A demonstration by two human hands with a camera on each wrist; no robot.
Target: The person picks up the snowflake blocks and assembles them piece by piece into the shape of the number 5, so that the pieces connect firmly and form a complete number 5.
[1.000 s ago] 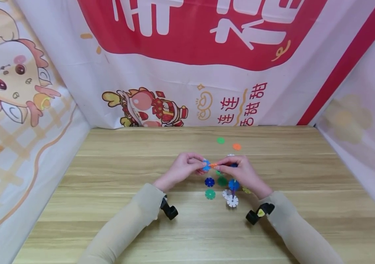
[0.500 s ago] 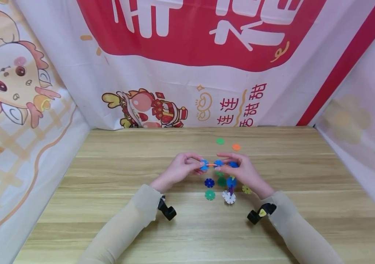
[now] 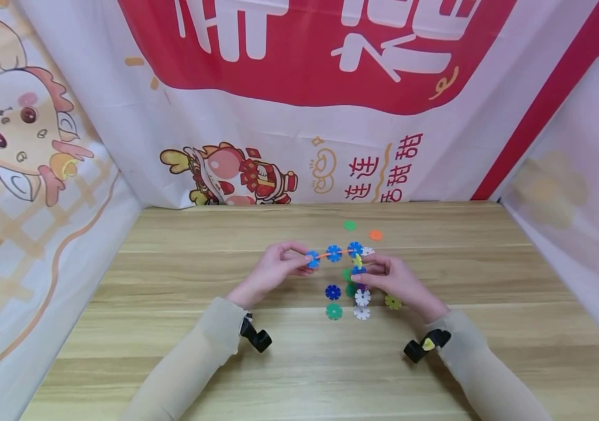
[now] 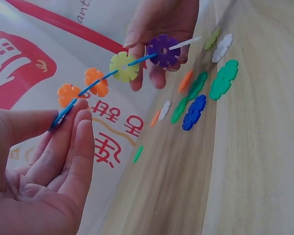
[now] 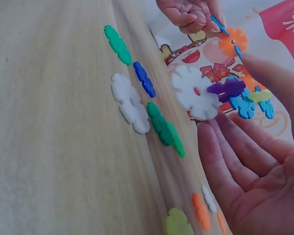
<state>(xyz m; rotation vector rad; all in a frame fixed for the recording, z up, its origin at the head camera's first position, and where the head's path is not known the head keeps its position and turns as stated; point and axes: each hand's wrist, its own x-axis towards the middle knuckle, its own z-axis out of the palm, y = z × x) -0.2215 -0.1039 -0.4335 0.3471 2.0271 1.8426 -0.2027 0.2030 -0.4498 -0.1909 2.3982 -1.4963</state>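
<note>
My left hand (image 3: 278,268) pinches a blue notched plastic disc (image 4: 63,113) between thumb and fingers. That disc ends a chain of interlocked snowflake discs. Along it run orange discs (image 4: 96,81), more blue ones, a yellow disc (image 4: 123,67), a purple disc (image 4: 163,51) and, at the far end, a white disc (image 5: 194,92). The chain bends at the blue corner disc (image 3: 354,249). My right hand (image 3: 394,283) is around the lower branch, fingers fairly straight below the white disc and thumb apart from them. The chain is above the table.
Loose discs lie on the wooden table (image 3: 183,351): dark blue (image 3: 333,292), green (image 3: 333,311), white (image 3: 362,313) and yellow (image 3: 393,302) nearby. Further back are a light green disc (image 3: 350,225) and an orange disc (image 3: 375,235). Printed cloth (image 3: 299,134) hangs behind.
The hands have drawn apart, the left moving leftward with the chain's end. More of the orange and blue row now shows. The right hand has shifted from the orange joint to the lower branch.
</note>
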